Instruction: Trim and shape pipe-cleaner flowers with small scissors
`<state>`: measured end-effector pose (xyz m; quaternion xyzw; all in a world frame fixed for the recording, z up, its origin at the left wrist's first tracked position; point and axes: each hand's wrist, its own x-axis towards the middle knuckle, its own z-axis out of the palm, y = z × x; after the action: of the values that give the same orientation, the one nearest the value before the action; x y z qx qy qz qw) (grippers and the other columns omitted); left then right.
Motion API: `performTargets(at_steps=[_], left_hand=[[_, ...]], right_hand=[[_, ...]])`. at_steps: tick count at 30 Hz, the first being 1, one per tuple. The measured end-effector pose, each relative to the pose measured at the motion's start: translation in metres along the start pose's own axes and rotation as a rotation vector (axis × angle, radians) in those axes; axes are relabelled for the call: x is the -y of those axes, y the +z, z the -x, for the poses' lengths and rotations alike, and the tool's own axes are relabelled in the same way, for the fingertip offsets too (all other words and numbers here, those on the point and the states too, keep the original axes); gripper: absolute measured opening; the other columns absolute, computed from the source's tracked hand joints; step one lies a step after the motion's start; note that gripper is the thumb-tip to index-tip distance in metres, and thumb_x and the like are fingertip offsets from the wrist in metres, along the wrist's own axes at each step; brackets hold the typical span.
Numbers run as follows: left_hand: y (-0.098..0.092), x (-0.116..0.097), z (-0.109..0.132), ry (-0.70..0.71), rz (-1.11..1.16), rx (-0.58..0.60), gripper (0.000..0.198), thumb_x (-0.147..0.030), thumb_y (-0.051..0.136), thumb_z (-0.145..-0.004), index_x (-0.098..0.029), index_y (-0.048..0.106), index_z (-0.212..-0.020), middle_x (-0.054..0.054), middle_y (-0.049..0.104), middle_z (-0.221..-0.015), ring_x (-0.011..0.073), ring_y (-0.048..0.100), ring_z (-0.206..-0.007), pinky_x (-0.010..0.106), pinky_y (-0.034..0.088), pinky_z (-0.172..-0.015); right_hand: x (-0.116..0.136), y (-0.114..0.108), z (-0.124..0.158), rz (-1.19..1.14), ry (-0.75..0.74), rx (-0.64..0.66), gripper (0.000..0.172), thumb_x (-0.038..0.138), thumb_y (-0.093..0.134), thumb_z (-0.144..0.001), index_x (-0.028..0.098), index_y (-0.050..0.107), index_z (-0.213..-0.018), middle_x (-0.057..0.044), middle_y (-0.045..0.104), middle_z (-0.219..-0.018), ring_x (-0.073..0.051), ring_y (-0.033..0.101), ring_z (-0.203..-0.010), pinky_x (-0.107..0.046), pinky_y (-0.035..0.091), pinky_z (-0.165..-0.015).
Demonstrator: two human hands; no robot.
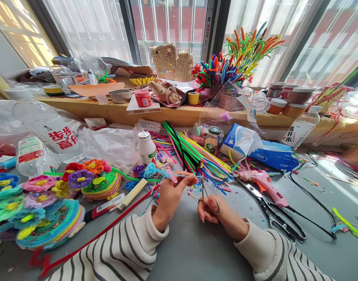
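Beyond right hand (216,212): capped jar (212,139), tissue (248,139) poking from blue pack (275,157).

Pipe cleaners (190,154) lie behind the left hand (173,193), glue gun (263,183) farther right.

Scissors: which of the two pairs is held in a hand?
The small pair, held blades-up in the right hand, near the pipe cleaner in the left hand. The large pair with black handles lies untouched on the table beside the pink glue gun.
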<state>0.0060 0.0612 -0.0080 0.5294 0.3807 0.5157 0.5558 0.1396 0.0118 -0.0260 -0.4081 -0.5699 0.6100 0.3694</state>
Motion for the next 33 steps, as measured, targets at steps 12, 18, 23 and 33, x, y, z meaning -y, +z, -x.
performTargets(at_steps=[12, 18, 23, 33], left_hand=[[-0.002, -0.0061, -0.006, -0.047, 0.122, -0.097, 0.015, -0.026, 0.062, -0.062, -0.013, 0.06, -0.069, 0.001, 0.063, -0.062, 0.014, 0.061, -0.062, 0.026, 0.048, -0.065], [-0.0002, -0.004, -0.0049, -0.085, 0.074, -0.066, 0.014, -0.026, 0.063, -0.061, -0.013, 0.06, -0.064, 0.0, 0.062, -0.057, 0.0129, 0.059, -0.059, 0.025, 0.049, -0.063], [0.0007, -0.0052, -0.0048, -0.084, 0.045, -0.079, 0.014, -0.026, 0.063, -0.06, -0.013, 0.059, -0.063, 0.0, 0.061, -0.056, 0.0128, 0.058, -0.058, 0.025, 0.048, -0.062], [0.0008, -0.003, -0.0036, -0.051, 0.043, -0.028, 0.011, -0.024, 0.063, -0.061, -0.014, 0.059, -0.061, -0.002, 0.058, -0.057, 0.0108, 0.056, -0.057, 0.023, 0.047, -0.06]], right_hand=[[-0.004, 0.0005, -0.0017, 0.057, 0.055, -0.119, 0.06, 0.066, 0.033, -0.068, 0.013, 0.046, -0.043, 0.006, 0.027, -0.036, -0.004, 0.022, -0.035, -0.021, 0.015, -0.038], [-0.0034, 0.0004, -0.0006, 0.05, 0.017, -0.056, 0.061, 0.068, 0.028, -0.068, 0.014, 0.047, -0.047, 0.007, 0.028, -0.035, -0.004, 0.022, -0.032, -0.02, 0.017, -0.036], [-0.0043, -0.0004, -0.0005, 0.105, 0.012, -0.068, 0.059, 0.065, 0.032, -0.07, 0.014, 0.046, -0.044, 0.006, 0.027, -0.036, -0.004, 0.023, -0.035, -0.021, 0.017, -0.038], [-0.0027, 0.001, -0.0003, 0.161, -0.019, -0.044, 0.061, 0.066, 0.032, -0.069, 0.014, 0.045, -0.041, 0.005, 0.028, -0.036, -0.005, 0.025, -0.036, -0.021, 0.019, -0.039]])
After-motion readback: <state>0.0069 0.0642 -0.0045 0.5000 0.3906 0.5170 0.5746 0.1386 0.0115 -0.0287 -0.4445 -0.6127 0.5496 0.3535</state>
